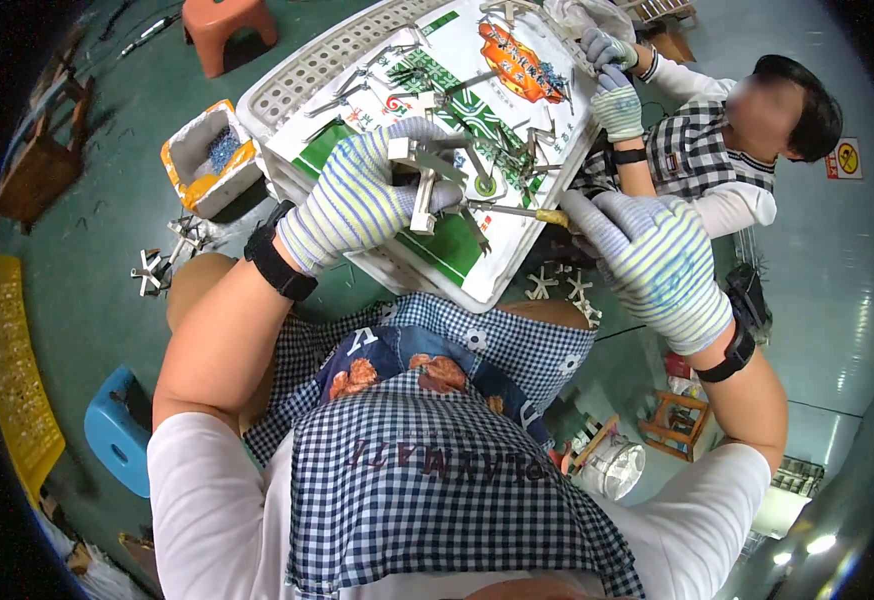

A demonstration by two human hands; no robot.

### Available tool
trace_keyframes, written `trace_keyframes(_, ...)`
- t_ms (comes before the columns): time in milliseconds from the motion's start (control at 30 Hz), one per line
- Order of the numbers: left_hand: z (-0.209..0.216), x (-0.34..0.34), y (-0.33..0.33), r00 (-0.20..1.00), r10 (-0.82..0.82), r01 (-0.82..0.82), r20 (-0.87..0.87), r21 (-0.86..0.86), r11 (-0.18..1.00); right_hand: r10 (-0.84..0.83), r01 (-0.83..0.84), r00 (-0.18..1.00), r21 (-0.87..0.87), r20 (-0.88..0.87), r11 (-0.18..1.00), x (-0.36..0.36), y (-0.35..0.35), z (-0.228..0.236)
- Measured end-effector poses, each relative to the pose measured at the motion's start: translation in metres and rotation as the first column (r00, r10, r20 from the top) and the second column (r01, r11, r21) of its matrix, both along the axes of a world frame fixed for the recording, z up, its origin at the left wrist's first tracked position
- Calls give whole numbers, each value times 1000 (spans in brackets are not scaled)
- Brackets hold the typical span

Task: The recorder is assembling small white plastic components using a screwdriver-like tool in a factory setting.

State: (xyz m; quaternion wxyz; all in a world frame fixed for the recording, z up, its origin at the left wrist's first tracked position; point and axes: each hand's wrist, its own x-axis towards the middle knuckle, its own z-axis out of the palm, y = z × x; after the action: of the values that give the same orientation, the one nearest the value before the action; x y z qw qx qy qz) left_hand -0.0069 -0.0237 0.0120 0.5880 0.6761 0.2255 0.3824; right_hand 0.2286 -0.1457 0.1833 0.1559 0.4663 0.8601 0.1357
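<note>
My left hand point(347, 195), in a striped knit glove, grips a whitish bracket-like metal piece point(423, 205) with arms, held above the near part of the work surface. In my right hand point(657, 265), gloved the same way, is a screwdriver point(551, 216) with a yellowish handle. Its shaft points left at the bracket, and the tip is close to it; whether it touches a screw I cannot make out. Below lies a printed white and green sheet point(302, 128) strewn with several thin metal parts point(515, 150).
The sheet covers an upturned-looking white plastic crate point(342, 38). Across on the right, a co-worker's gloved hands point(617, 105) are at its edge. To the left stand a foam box point(179, 160) of small screws, an orange stool point(225, 30), a blue stool point(117, 430) and a yellow basket point(12, 370).
</note>
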Motion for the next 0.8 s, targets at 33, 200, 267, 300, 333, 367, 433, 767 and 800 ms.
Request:
trace_keyframes(33, 1, 0, 0, 1000, 9, -9, 29, 1, 1000, -1, 1, 1000, -2, 4, 1000, -5, -1, 0)
trace_keyframes(200, -3, -1, 0, 998, 53, -54, 20, 51, 997, -450, 338, 831, -344, -328, 876, -15, -14, -10)
trace_keyframes(267, -2, -6, -2, 999, -13, 18, -31, 150, 989, -774, 387, 477, -690, -417, 611, -21, -11, -10)
trace_keyframes(300, -4, -8, -3, 999, -16, 21, -35, 146, 989, -927, 375, 264, -856, -268, 355, -24, -3, -6)
trace_keyframes(333, -5, -8, -1, 999, 4, 0, -39, 97, 995, -972, 317, 92, -918, -218, 236, -20, -3, -9)
trace_keyframes(367, -5, -7, -1, 999, 24, -22, -44, 48, 999, -986, 235, -78, -964, -148, 126, -16, -6, -15)
trace_keyframes(433, -5, -8, 0, 998, -17, 19, -66, 37, 999, -908, 322, 200, -851, -368, 415, -7, -13, -30)
trace_keyframes(767, -3, -10, -5, 1000, -26, 26, -12, -43, 999, -116, 111, 988, -60, -101, 992, -8, -16, -19)
trace_keyframes(800, -2, -10, -4, 1000, 25, -25, -5, 12, 1000, -137, 131, 989, -86, -61, 988, -13, -18, -18)
